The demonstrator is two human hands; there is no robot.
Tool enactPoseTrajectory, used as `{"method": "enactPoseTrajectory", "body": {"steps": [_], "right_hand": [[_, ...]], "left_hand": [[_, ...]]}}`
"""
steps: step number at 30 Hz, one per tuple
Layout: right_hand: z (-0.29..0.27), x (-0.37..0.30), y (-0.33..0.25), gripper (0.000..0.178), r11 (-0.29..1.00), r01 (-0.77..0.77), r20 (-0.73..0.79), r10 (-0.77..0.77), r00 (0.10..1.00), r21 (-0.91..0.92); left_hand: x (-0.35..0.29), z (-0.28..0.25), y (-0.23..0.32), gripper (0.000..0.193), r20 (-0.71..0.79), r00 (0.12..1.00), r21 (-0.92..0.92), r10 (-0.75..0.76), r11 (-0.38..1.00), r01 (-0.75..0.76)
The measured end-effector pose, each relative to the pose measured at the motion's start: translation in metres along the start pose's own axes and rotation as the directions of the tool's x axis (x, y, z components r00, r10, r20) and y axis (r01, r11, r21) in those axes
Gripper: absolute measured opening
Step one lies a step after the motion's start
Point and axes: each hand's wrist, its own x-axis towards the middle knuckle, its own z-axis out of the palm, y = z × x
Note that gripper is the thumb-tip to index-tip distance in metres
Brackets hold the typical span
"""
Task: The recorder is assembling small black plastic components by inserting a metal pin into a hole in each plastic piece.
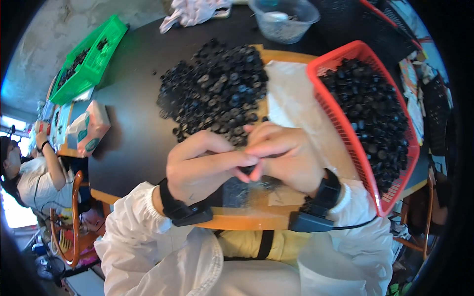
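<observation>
Starting way off to the left of your grip, there's another person [29, 172] sitting by a wooden chair [74, 217], and further up that side a green crate [86, 59] with dark bits inside, plus a tissue pack [89, 127] lying on the dark surface [133, 133].

Your left hand [202, 167] comes in with a black wrist strap [180, 209] on it, fingers curled and the fingertips [247, 159] pressed together with the other hand's. Right where the two grips meet there's a small black part [248, 170] pinched between them, mostly hidden by your fingers, so I can't tell exactly how each grip sits on it. Your right hand [289, 158] is closed in tight against the left one, also wearing a strap with a black box [311, 221] and a cable.

Just beyond your grip is the big pile of black ring parts [215, 89], spread over the surface and touching a pale sheet [291, 93]. Further back sits a clear plastic bowl [286, 19]. To the right of your grip, the red basket [345, 128] is tilted and loaded with more of the same black parts [373, 113].
</observation>
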Motion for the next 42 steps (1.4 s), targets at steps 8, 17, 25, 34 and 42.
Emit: {"method": "enactPoseTrajectory", "body": {"steps": [8, 17, 25, 34, 42], "right_hand": [[0.0, 0.001, -0.004, 0.024, 0.997, 0.062, -0.22, -0.053, 0.974, 0.038], [-0.004, 0.004, -0.009, 0.013, 0.976, -0.049, -0.276, -0.012, 0.961, -0.213], [-0.024, 0.01, 0.004, 0.018, 0.588, -0.009, -0.211, -0.276, 0.938, -0.809], [-0.022, 0.007, 0.004, 0.019, 0.502, -0.081, -0.157, -0.11, 0.982, -0.861], [-0.016, 0.009, 0.002, 0.023, 0.667, -0.13, -0.256, -0.093, 0.962, -0.734]], "left_hand": [[0.084, -0.02, 0.026, 0.029, 0.069, 0.998, 0.21, -0.002, 0.978, -0.013], [0.144, 0.025, 0.008, 0.031, 0.154, 0.988, 0.316, 0.002, 0.947, -0.051], [0.089, -0.054, 0.002, 0.014, 0.283, 0.958, 0.407, 0.048, 0.898, -0.165], [0.029, -0.034, -0.015, 0.015, 0.532, 0.844, 0.271, -0.067, 0.958, -0.095], [0.015, -0.026, -0.028, 0.017, 0.498, 0.866, 0.276, -0.039, 0.954, -0.115]]}}
